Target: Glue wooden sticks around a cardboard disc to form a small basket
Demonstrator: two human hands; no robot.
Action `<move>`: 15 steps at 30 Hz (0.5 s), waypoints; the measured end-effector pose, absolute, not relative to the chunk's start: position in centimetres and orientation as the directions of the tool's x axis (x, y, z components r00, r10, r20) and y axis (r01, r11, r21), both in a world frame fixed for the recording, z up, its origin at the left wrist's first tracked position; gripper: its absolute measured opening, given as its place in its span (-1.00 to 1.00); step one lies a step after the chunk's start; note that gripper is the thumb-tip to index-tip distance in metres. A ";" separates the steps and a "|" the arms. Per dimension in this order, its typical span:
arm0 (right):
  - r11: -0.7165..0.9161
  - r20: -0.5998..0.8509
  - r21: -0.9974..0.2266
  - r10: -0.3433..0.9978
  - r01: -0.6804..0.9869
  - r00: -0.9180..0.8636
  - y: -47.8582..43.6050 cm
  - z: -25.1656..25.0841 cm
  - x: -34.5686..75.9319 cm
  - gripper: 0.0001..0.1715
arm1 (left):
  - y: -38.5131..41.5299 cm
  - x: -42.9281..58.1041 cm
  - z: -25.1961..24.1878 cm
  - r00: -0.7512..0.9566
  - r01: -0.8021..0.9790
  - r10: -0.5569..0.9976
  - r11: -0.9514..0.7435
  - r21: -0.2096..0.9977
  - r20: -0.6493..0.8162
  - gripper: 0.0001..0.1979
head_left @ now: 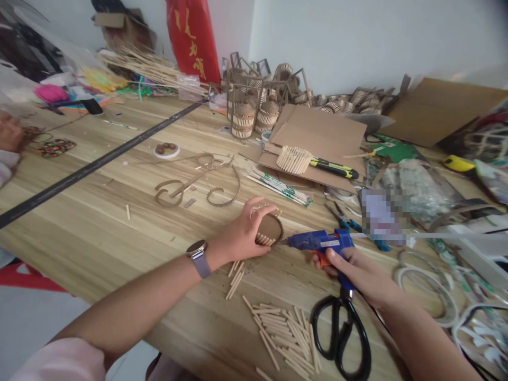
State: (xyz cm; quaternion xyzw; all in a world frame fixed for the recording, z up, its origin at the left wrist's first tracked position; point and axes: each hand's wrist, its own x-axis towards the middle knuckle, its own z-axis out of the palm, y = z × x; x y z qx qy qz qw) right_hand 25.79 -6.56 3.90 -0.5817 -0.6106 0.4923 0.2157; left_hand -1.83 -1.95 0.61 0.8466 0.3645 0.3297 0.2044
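Observation:
My left hand [246, 233] is closed around a small round cardboard piece [271, 227] with a ridged rim and short wooden sticks lined along its side. Part of that piece is hidden behind my fingers. My right hand [349, 270] grips a blue hot glue gun [317, 239] with an orange trigger, its nozzle right by the rim. A glue stick runs out of the back of the gun. Below my hands lie a heap of short wooden sticks [283, 333] and black-handled scissors [341, 328]. A few more loose sticks [235, 280] rest under my left wrist.
Curled cardboard strips [169, 193] lie ahead, near a white dish of brown beads [166, 150]. A cutter knife [333, 167] and stick bundle rest on cardboard sheets [317, 129]. Pliers [341, 214] and tape rolls [426, 291] are at right. Another person's hand [10, 132] is at far left.

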 end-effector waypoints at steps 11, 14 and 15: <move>-0.002 -0.191 -0.740 0.959 0.673 -0.208 -6.6 5.1 24.5 -0.20 | -1.8 -1.8 0.7 0.504 0.488 0.762 -0.640 0.593 0.407 -0.06; 0.045 -0.175 -0.698 0.957 0.714 -0.232 -6.6 5.1 24.3 -0.28 | -1.8 -1.8 0.6 0.501 0.480 0.763 -0.638 0.602 0.409 -0.06; 0.059 -0.170 -0.687 0.956 0.724 -0.239 -6.6 5.1 24.3 -0.32 | -1.8 -1.8 0.6 0.502 0.476 0.761 -0.640 0.604 0.411 -0.06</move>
